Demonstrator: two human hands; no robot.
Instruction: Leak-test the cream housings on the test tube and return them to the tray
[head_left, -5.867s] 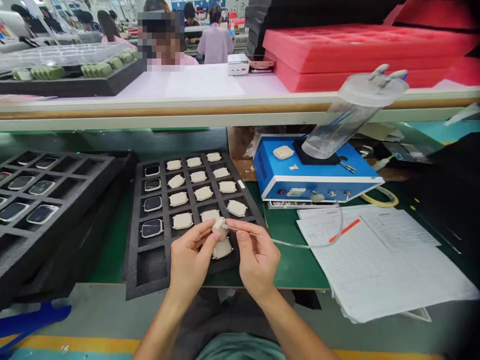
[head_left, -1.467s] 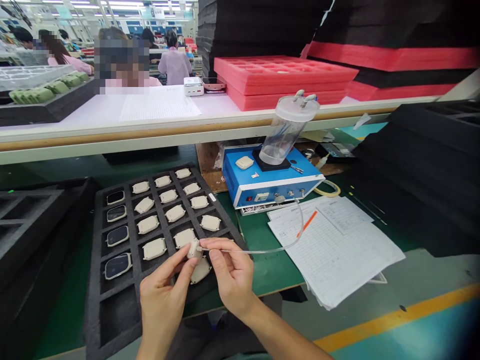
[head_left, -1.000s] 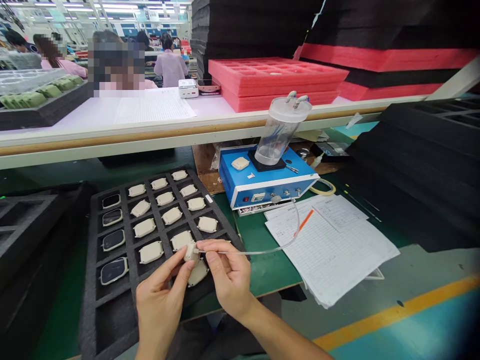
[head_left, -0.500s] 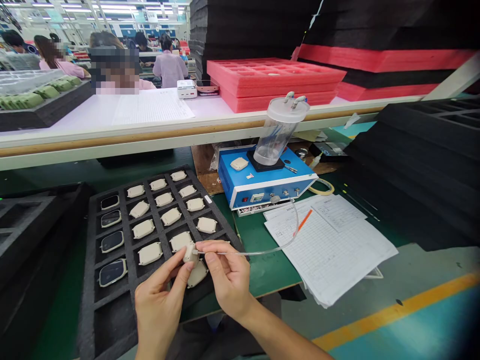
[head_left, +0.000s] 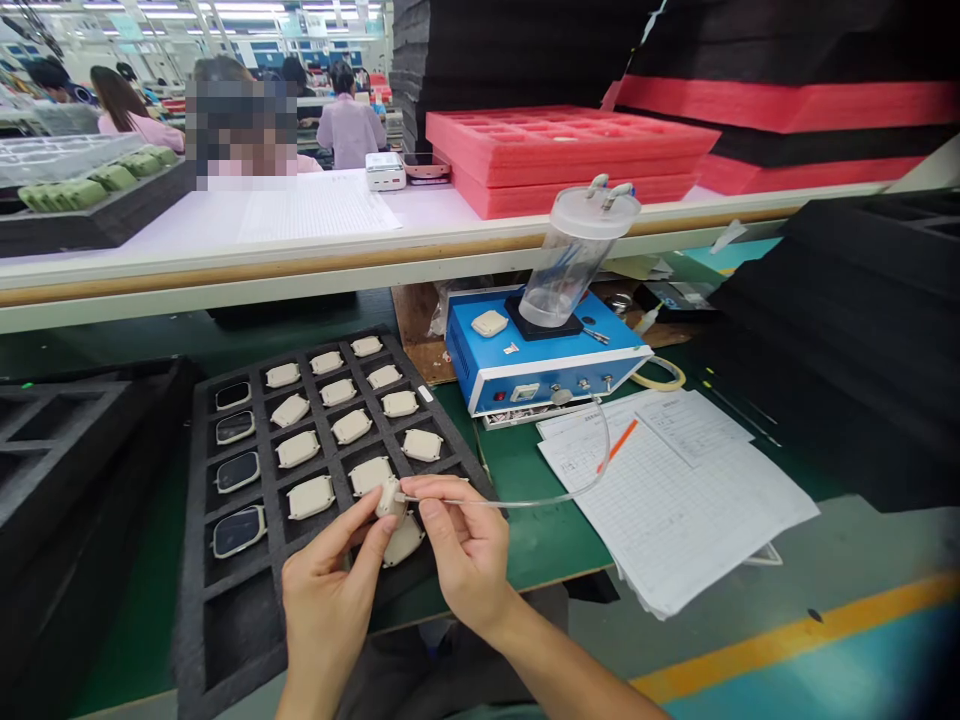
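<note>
Between the thumb and fingers of my left hand (head_left: 336,570) is a cream watch case (head_left: 388,499), tipped on edge above the tray. My right hand (head_left: 466,548) pinches the end of a clear thin tube (head_left: 540,502) and holds its tip against the side of the case. That tube curves back to the front of a blue machine (head_left: 551,378). Below my hands lies a black foam tray (head_left: 225,625) with cream watch cases in its compartments. Its left column holds several cases with dark screens (head_left: 238,531) facing up.
On the blue machine stand a clear cylinder (head_left: 568,262) and another cream case (head_left: 490,323). Printed sheets (head_left: 667,510) with an orange strip (head_left: 618,446) lie to the right. A white shelf (head_left: 300,270) carries red foam trays (head_left: 555,150). Black foam stacks (head_left: 840,340) flank both sides; people sit beyond.
The whole view has shifted slightly, so everything appears a little farther right. My hands keep the watch case and tube together in nearly the same pose.
</note>
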